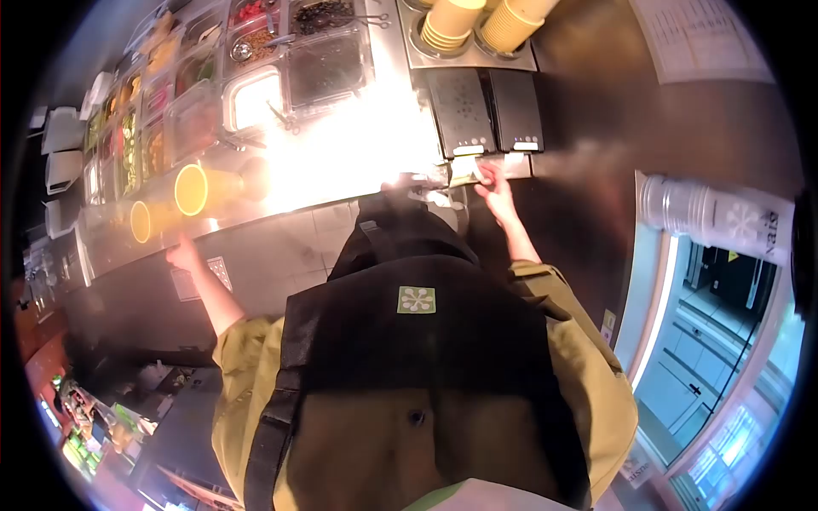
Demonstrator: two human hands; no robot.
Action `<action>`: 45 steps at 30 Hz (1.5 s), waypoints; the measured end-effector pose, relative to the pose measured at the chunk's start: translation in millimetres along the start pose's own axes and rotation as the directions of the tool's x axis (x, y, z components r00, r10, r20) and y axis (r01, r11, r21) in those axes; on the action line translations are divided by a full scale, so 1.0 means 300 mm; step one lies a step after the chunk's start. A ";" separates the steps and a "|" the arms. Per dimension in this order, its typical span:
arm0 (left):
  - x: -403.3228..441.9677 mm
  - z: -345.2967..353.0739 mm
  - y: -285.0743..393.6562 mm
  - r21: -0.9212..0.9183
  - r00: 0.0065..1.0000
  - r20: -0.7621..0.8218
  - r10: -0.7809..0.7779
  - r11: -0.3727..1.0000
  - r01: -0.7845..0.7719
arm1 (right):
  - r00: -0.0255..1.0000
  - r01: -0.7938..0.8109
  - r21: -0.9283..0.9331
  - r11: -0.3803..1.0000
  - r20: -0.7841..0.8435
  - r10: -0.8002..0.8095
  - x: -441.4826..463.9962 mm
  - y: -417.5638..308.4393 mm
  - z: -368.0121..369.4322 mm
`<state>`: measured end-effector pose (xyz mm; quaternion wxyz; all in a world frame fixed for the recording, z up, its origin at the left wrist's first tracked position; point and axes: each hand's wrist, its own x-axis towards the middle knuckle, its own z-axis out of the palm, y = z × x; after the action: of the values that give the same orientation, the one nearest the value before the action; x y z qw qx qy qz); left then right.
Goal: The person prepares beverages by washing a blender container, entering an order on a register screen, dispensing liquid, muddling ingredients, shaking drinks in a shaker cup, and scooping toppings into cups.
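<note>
My right hand [494, 189] reaches to the front of two black printers [461, 111], its fingers pinched at a small paper label [465, 170]. My left hand [182, 252] is at the front edge of the steel counter [111, 243], close to two yellow-rimmed cups. One cup [192, 190] is larger in view, and the other cup [141, 221] stands left of it. Blur hides how the left fingers are bent and whether anything is between them.
Food containers [328, 68] with tongs and spoons line the back of the counter. Stacked paper cups [449, 24] sit in holders above the printers. Strong glare covers the counter's middle. Stacked clear cups [682, 204] are at the right, beside a bright opening.
</note>
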<state>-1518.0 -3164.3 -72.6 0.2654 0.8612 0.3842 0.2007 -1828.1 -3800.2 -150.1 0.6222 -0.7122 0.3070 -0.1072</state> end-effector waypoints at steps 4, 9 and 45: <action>-0.194 -0.039 -0.198 -0.253 0.839 0.543 -0.039 0.945 0.208 | 0.951 -0.213 0.026 0.977 0.237 0.201 -0.030 -0.033 -0.022; -0.739 -0.148 0.038 0.107 0.317 0.935 -0.162 0.977 0.182 | 0.984 -0.067 0.157 0.985 0.175 0.039 -0.064 -0.120 -0.055; -1.464 0.020 2.717 -0.203 -0.198 -0.119 0.973 -0.219 -0.954 | 0.741 0.209 0.055 0.976 -0.660 -0.121 -0.249 -0.628 -0.114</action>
<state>-1336.3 -3963.2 358.8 0.1220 0.8128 -0.4592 0.3369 -1848.0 -3778.6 53.3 0.5073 -0.6137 0.4329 -0.4226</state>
